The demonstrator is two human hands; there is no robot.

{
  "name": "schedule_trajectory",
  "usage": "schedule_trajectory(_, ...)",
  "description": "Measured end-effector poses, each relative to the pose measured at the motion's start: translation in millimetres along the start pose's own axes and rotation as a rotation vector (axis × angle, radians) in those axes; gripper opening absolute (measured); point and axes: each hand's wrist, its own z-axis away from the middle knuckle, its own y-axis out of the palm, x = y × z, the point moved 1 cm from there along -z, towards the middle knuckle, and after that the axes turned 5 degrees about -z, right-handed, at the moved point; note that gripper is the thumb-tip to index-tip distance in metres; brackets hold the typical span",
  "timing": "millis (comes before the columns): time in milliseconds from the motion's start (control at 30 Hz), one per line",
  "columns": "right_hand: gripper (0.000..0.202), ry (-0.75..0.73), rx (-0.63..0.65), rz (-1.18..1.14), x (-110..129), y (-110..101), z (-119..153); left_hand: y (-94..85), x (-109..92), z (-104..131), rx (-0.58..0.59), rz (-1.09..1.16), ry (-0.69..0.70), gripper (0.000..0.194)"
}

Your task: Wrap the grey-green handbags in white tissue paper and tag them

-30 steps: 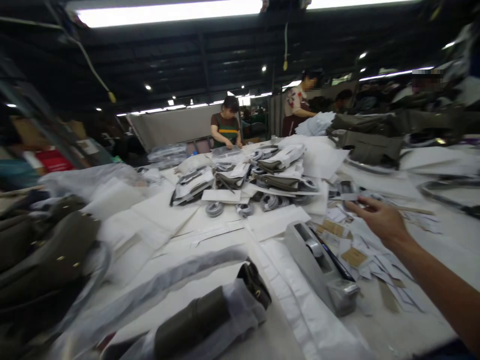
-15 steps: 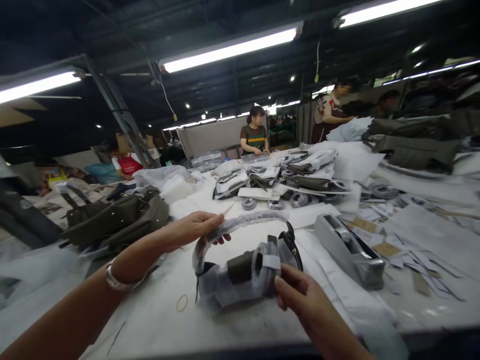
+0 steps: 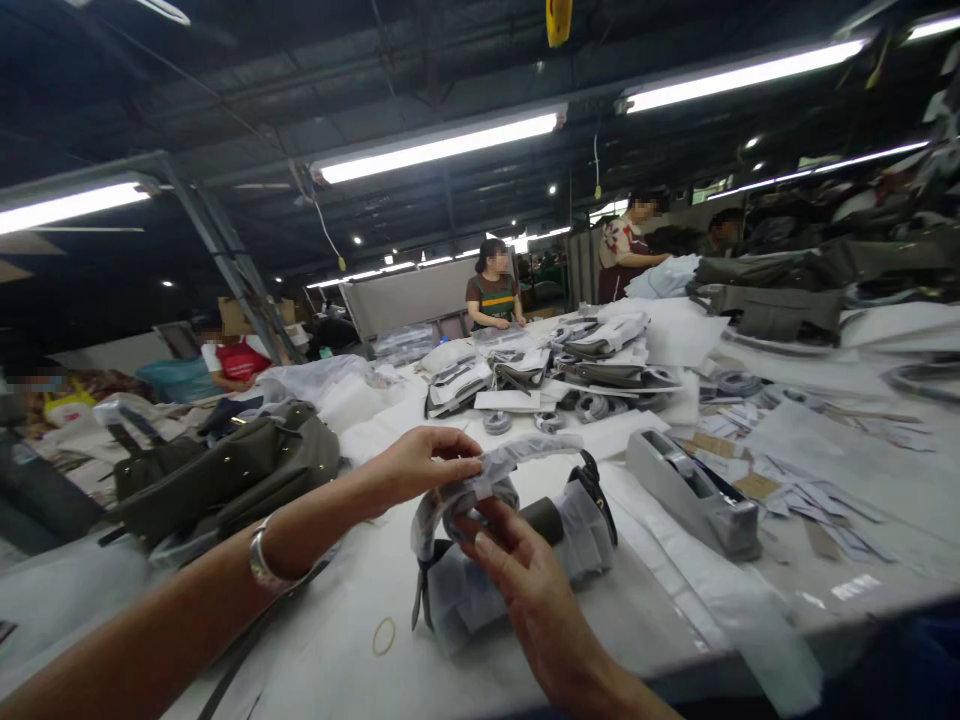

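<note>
A small dark olive bag [image 3: 545, 521] lies on the white table, partly wrapped in translucent film, with its wrapped handle [image 3: 536, 450] arching above it. My left hand [image 3: 427, 460], a bangle at its wrist, pinches the left part of that handle between thumb and fingers. Against the handle's inner side, my right hand [image 3: 517, 565] holds a rolled, film-wrapped strap [image 3: 491, 490] in its fingers. The fingers partly hide the roll.
A grey tape dispenser [image 3: 694, 495] is at the right. Dark olive bags [image 3: 247, 470] lie at the left. A rubber band [image 3: 384, 636] rests near the front. Wrapped bags [image 3: 600, 360] are piled behind, with a person [image 3: 493, 290] beyond them.
My right hand has moved left with the rolled strap, from the bag's right side to the handle near my left hand. The bag appears slightly turned, and the view has shifted.
</note>
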Motion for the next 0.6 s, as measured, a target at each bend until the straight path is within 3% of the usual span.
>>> schedule_trajectory(133,0.051,-0.014,0.01,-0.03,1,4,5,0.4,2,5,-0.059,-0.163,0.06,0.04)
schedule_trajectory(300,0.045,-0.054,0.057,0.049,3,1,7,6.6,3,18,0.126,-0.144,-0.057,0.053)
schedule_trajectory(367,0.041,-0.084,0.082,0.147,9,2,7,10.0,2,22,0.108,-0.139,-0.074,0.054)
schedule_trajectory(533,0.031,-0.349,0.175,0.845,34,-8,12,21.9,-3,23,-0.021,-0.096,-0.072,0.048)
schedule_trajectory(600,0.026,-0.407,0.211,1.063,40,-22,20,24.9,-3,26,-0.139,-0.077,-0.104,0.044)
